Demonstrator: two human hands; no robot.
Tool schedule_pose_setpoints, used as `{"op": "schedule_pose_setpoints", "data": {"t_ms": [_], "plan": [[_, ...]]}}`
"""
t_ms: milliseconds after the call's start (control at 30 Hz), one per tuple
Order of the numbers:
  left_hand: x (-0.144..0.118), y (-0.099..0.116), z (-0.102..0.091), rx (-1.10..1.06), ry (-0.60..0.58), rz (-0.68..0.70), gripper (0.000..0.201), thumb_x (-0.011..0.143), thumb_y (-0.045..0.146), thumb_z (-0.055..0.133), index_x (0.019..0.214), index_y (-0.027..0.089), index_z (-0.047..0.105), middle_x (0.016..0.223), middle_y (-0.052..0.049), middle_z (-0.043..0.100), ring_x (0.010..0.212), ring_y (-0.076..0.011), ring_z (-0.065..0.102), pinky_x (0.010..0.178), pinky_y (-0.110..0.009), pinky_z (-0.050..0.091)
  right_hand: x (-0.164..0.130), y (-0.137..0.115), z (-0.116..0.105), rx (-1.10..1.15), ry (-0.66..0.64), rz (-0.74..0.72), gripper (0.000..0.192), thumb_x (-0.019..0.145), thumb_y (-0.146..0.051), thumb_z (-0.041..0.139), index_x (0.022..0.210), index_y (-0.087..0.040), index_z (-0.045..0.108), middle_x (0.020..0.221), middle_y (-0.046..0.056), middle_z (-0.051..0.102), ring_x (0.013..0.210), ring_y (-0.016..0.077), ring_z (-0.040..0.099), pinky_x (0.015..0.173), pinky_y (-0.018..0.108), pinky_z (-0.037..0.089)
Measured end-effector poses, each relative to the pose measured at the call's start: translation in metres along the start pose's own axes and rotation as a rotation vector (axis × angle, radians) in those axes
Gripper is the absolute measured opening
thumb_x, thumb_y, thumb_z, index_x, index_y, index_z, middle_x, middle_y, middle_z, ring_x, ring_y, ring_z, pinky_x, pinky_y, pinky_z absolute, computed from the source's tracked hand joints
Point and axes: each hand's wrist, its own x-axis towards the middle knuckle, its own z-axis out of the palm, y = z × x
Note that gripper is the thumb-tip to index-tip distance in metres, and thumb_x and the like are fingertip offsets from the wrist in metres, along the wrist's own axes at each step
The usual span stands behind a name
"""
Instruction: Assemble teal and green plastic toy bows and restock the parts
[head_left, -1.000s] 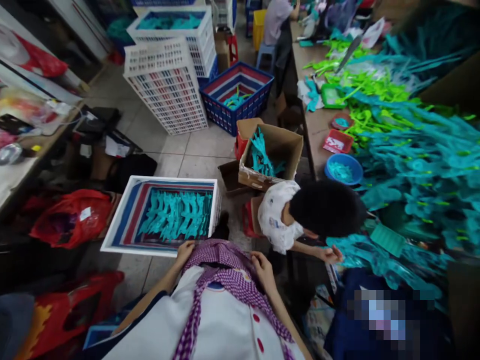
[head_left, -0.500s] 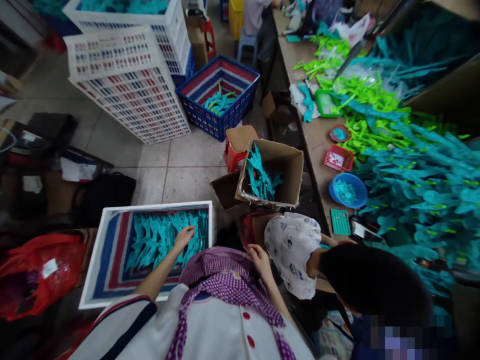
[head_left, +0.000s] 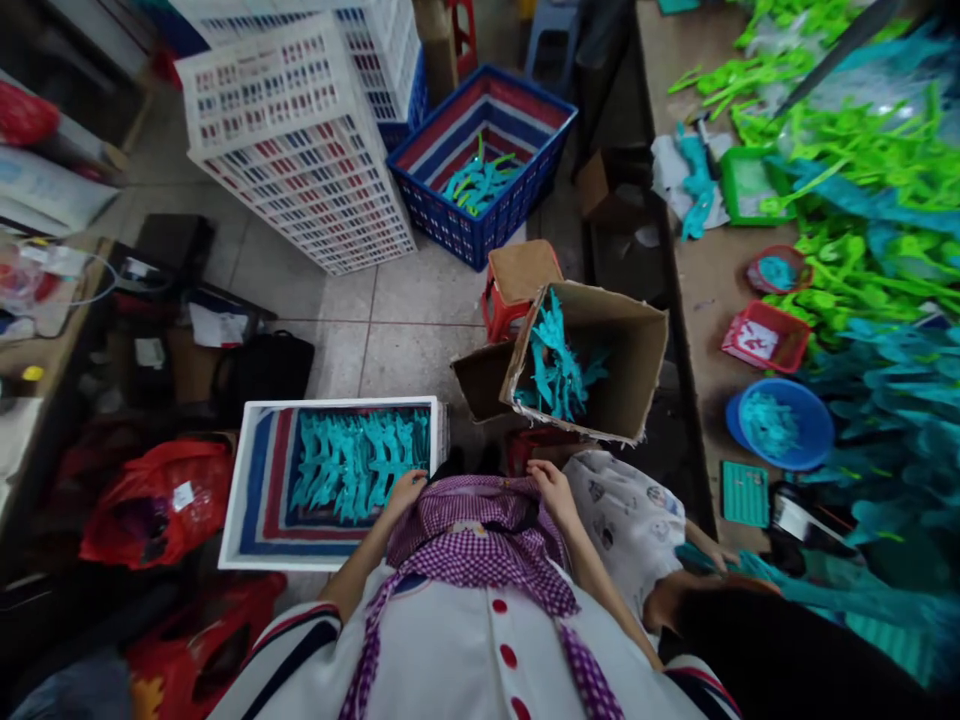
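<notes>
A purple-and-white checked apron (head_left: 480,525) hangs in front of my body, its far edge lifted and spread between my hands. My left hand (head_left: 407,492) is closed at the apron's left corner, beside the white crate (head_left: 234,500). Rows of flat turquoise plastic pieces (head_left: 360,460) lie in that crate, over a striped lining. At the apron's right corner, my right hand (head_left: 553,488) pinches the cloth. Just beyond it stands a cardboard box (head_left: 626,365) holding a tangle of turquoise pieces (head_left: 556,370).
A co-worker in a printed white top (head_left: 630,525) sits close on my right, at a long table (head_left: 701,300) heaped with green and turquoise parts. Ahead are a blue basket (head_left: 480,235), stacked white crates (head_left: 300,160) and a red stool (head_left: 517,280). A red bag (head_left: 161,500) lies left.
My left hand has come from over the turquoise pieces in the white crate to the apron's left corner. The apron is spread wider. My view has shifted.
</notes>
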Motion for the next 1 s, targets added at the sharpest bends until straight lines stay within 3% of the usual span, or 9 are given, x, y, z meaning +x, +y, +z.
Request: {"op": "schedule_pose_setpoints", "data": {"t_ms": [100, 233, 367, 533, 633, 700, 800, 1000], "plan": [[0.004, 0.002, -0.009, -0.028, 0.002, -0.015, 0.034, 0.087, 0.019, 0.050, 0.114, 0.014, 0.071, 0.126, -0.011, 0.070, 0.120, -0.0245, 0.064, 0.107, -0.036, 0.049, 0.019, -0.009, 0.006, -0.056, -0.025, -0.016, 0.047, 0.061, -0.058, 0.067, 0.085, -0.018, 0.072, 0.086, 0.009, 0.074, 0.084, 0.0243, 0.067, 0.083, 0.038, 0.053], [0.008, -0.005, -0.024, -0.050, 0.016, -0.055, 0.030, 0.092, 0.020, 0.049, 0.113, 0.025, 0.071, 0.130, -0.004, 0.068, 0.123, -0.0236, 0.063, 0.106, -0.035, 0.049, 0.050, -0.026, 0.021, -0.079, -0.055, -0.047, 0.046, 0.064, -0.057, 0.065, 0.088, -0.018, 0.071, 0.086, 0.007, 0.074, 0.078, 0.0220, 0.068, 0.079, 0.037, 0.053], [0.034, 0.001, -0.047, -0.052, 0.026, -0.084, 0.019, 0.094, 0.020, 0.058, 0.108, 0.018, 0.070, 0.122, -0.008, 0.070, 0.119, -0.0230, 0.065, 0.106, -0.040, 0.050, 0.074, -0.045, 0.034, -0.067, 0.020, -0.100, 0.052, 0.067, -0.062, 0.063, 0.093, -0.018, 0.071, 0.090, 0.008, 0.074, 0.075, 0.0223, 0.069, 0.076, 0.037, 0.054], [0.111, 0.056, -0.101, -0.089, 0.041, 0.006, 0.016, 0.089, 0.019, 0.061, 0.101, 0.015, 0.071, 0.105, -0.007, 0.074, 0.105, -0.0242, 0.070, 0.096, -0.037, 0.055, 0.080, -0.059, 0.048, -0.050, 0.177, -0.121, 0.052, 0.067, -0.064, 0.060, 0.089, -0.018, 0.070, 0.087, 0.010, 0.074, 0.075, 0.0254, 0.070, 0.078, 0.040, 0.056], [0.153, 0.096, -0.138, -0.146, 0.079, 0.100, 0.029, 0.086, 0.022, 0.056, 0.110, 0.013, 0.070, 0.111, -0.011, 0.074, 0.107, -0.0246, 0.070, 0.097, -0.035, 0.055, 0.079, -0.060, 0.060, -0.034, 0.209, -0.112, 0.052, 0.067, -0.062, 0.059, 0.092, -0.017, 0.071, 0.094, 0.011, 0.074, 0.080, 0.0266, 0.070, 0.082, 0.041, 0.056], [0.168, 0.113, -0.153, -0.186, 0.107, 0.135, 0.035, 0.085, 0.025, 0.054, 0.114, 0.012, 0.069, 0.116, -0.013, 0.073, 0.107, -0.0237, 0.070, 0.096, -0.035, 0.055, 0.080, -0.057, 0.067, -0.027, 0.205, -0.106, 0.051, 0.067, -0.061, 0.059, 0.093, -0.018, 0.071, 0.095, 0.011, 0.074, 0.083, 0.0270, 0.070, 0.084, 0.041, 0.056], [0.165, 0.110, -0.154, -0.223, 0.134, 0.143, 0.034, 0.081, 0.028, 0.058, 0.109, 0.013, 0.070, 0.112, -0.012, 0.074, 0.103, -0.0244, 0.071, 0.094, -0.035, 0.056, 0.085, -0.049, 0.073, -0.012, 0.172, -0.086, 0.051, 0.065, -0.063, 0.061, 0.090, -0.019, 0.071, 0.090, 0.010, 0.073, 0.084, 0.0272, 0.070, 0.083, 0.041, 0.057], [0.128, 0.059, -0.116, -0.180, 0.111, 0.089, 0.012, 0.071, 0.017, 0.060, 0.076, 0.021, 0.069, 0.087, -0.004, 0.077, 0.099, -0.0282, 0.073, 0.092, -0.038, 0.056, 0.092, -0.045, 0.063, 0.068, 0.150, -0.039, 0.063, 0.058, -0.072, 0.060, 0.089, -0.017, 0.068, 0.088, 0.013, 0.073, 0.079, 0.0296, 0.071, 0.071, 0.041, 0.058]]}}
